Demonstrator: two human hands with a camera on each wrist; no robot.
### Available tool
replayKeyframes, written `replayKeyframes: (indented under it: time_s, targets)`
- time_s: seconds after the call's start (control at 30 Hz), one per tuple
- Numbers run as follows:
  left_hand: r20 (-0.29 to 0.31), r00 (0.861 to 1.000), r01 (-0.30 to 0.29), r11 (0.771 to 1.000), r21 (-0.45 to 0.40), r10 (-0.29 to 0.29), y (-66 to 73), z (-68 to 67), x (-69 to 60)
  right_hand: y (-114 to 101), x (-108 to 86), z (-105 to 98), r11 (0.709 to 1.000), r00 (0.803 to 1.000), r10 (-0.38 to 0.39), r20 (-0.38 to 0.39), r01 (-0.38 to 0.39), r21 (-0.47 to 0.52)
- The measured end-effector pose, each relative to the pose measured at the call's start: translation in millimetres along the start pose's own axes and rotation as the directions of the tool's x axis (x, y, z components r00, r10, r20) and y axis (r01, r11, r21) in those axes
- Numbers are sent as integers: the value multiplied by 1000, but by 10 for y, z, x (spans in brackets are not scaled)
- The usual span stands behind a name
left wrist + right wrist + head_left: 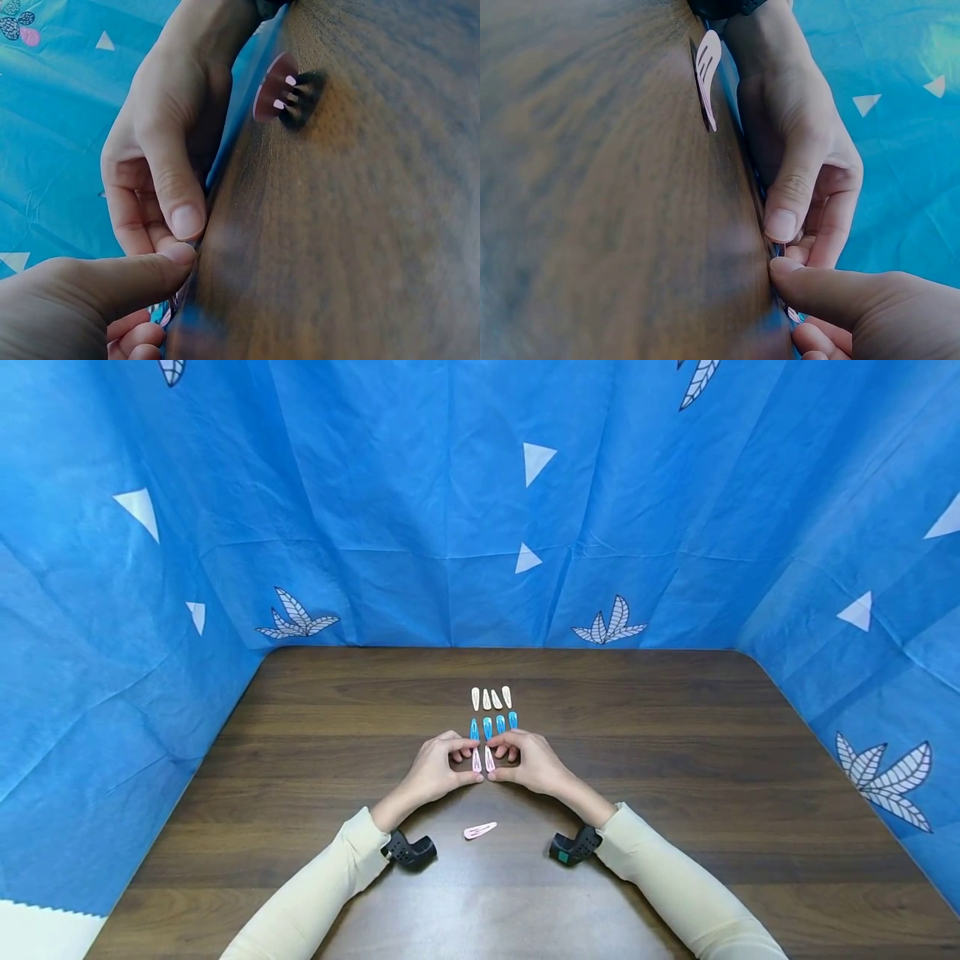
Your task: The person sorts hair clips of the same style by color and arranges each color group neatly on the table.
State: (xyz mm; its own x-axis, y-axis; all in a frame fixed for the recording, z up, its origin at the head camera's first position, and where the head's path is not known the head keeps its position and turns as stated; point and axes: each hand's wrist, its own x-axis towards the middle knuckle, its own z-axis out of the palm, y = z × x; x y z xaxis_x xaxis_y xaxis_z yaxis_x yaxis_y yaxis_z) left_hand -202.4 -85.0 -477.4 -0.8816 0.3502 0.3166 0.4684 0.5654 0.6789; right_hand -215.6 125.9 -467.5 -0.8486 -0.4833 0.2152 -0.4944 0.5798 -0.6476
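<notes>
On the table, my left hand [437,766] holds a pink snap hair clip [476,761] between thumb and index finger, one at each end. Mirroring it, my right hand [529,763] has thumb and forefinger at the two ends of another pink hair clip [490,759]. These clips stand side by side, narrow ends away from me. A third pink hair clip [480,831] lies loose and slanted between the forearms, nearer to me. In the left wrist view, the left thumb [142,281] nearly meets the other hand's thumb; the held clips are mostly hidden there.
Just beyond the fingers is a row of several blue hair clips [487,727], partly covered by the hands. Farther back runs a row of several cream hair clips [487,699]. Blue patterned cloth [390,585] hangs around the brown wooden table [675,735].
</notes>
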Motion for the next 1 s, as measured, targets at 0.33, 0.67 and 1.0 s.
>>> replayKeyframes:
  time_s: [0.33, 0.67, 1.0]
  targets:
    - [-28, 1000, 13, 1000, 1, -13, 17, 2, -19, 12, -8, 9, 1000, 1000, -8, -3, 8, 13]
    - [-84, 996, -19, 991, 132, 30, -4, 25, -54, -18, -80, -24, 998, 1000, -12, -12, 13, 56]
    - [-87, 995, -44, 988, 149, 57, -31, 26, -37, -285, -390, -98, 990, 994, -109, 25, 107, 88]
